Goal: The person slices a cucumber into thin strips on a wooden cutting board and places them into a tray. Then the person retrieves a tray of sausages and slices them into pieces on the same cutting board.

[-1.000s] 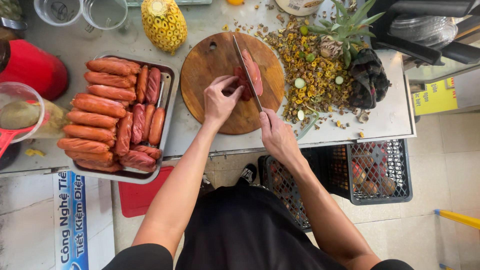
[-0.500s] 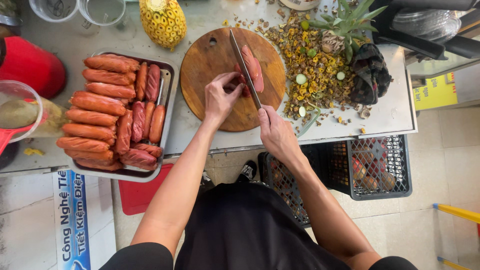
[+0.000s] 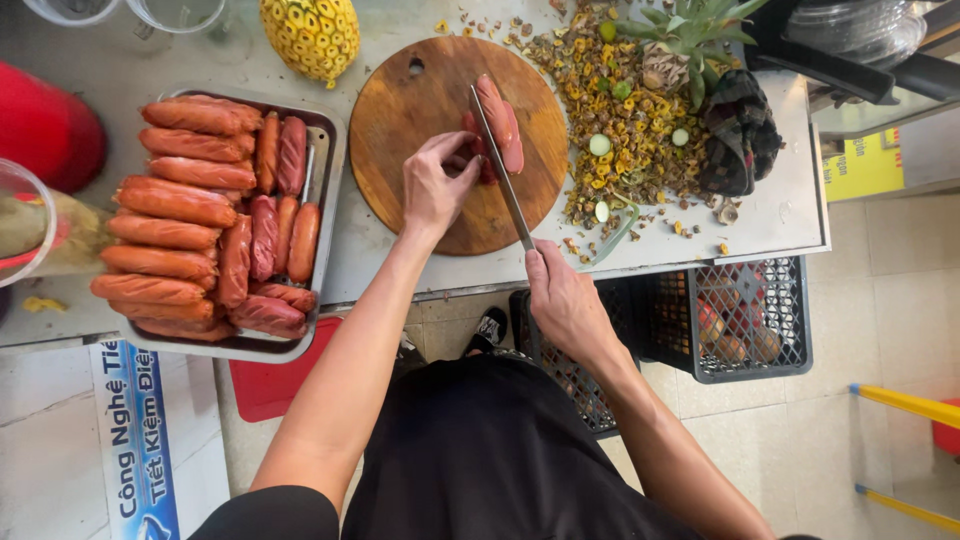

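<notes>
In the head view, a sausage point(image 3: 497, 122) is being held down on a round wooden cutting board point(image 3: 410, 130) that is lying on a pale metal table point(image 3: 770, 215). The sausage is lying lengthwise near the middle of the board, toward its right half. It is being pinched at its near end by the left hand point(image 3: 435, 185), whose fingers point(image 3: 462, 158) are being curled and pressed together around that end. A long knife point(image 3: 500, 165) is being gripped by the right hand point(image 3: 560, 300), the fingers being wrapped tightly round the handle at the table's near edge. The blade is being laid along the left side of the sausage, touching it, with the tip reaching past the sausage's far end.

To the left of the board, a metal tray point(image 3: 330, 185) is being filled with many more reddish sausages, laid in rows. A whole pineapple point(image 3: 310, 35) is being kept beyond the tray, at the far edge of the table. To the right of the board, a heap of yellow and brown peelings point(image 3: 625, 130) is being spread over the table, with a pineapple crown point(image 3: 690, 30) and a dark cloth point(image 3: 740, 130) beside it. Below the table, black plastic crates point(image 3: 745, 320) are being stored on the tiled floor.
</notes>
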